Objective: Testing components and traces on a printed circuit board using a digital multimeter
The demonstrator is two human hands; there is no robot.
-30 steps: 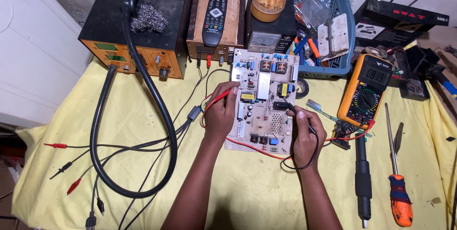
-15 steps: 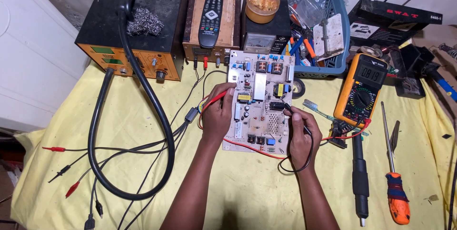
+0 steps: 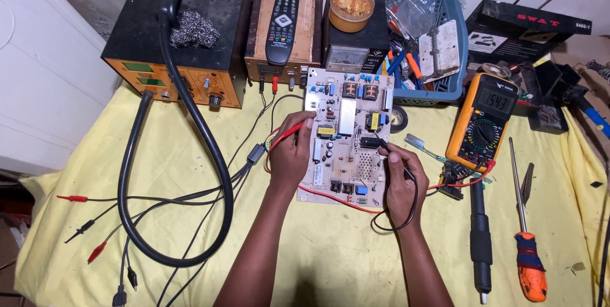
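A white circuit board (image 3: 348, 135) lies flat in the middle of the desk (image 3: 356, 262), which is covered with a yellow cloth, and both hands work on it. The left hand (image 3: 291, 154) rests at the board's left edge, fingers closed around a red test probe (image 3: 287, 134) whose tip points onto the board near a yellow part. The right hand (image 3: 401, 177) sits at the board's right edge, fingers pinched on a black test probe (image 3: 380, 142) that touches the board near its middle; a black lead loops around that wrist and a red lead runs under the board's lower edge. Just right of the board stands an orange-cased multimeter (image 3: 481, 121) with its display lit, tilted slightly, and a toothbrush (image 3: 424, 147) lies between it and the right hand. Further right lie a black soldering handle (image 3: 480, 243) and an orange-handled screwdriver (image 3: 526, 243). Behind the board sit a blue basket (image 3: 452, 34) of small parts, a wooden box with a remote control (image 3: 282, 15) on top, and an orange and black rework station (image 3: 184, 34) whose thick black hose (image 3: 190, 173) loops across the cloth to the left
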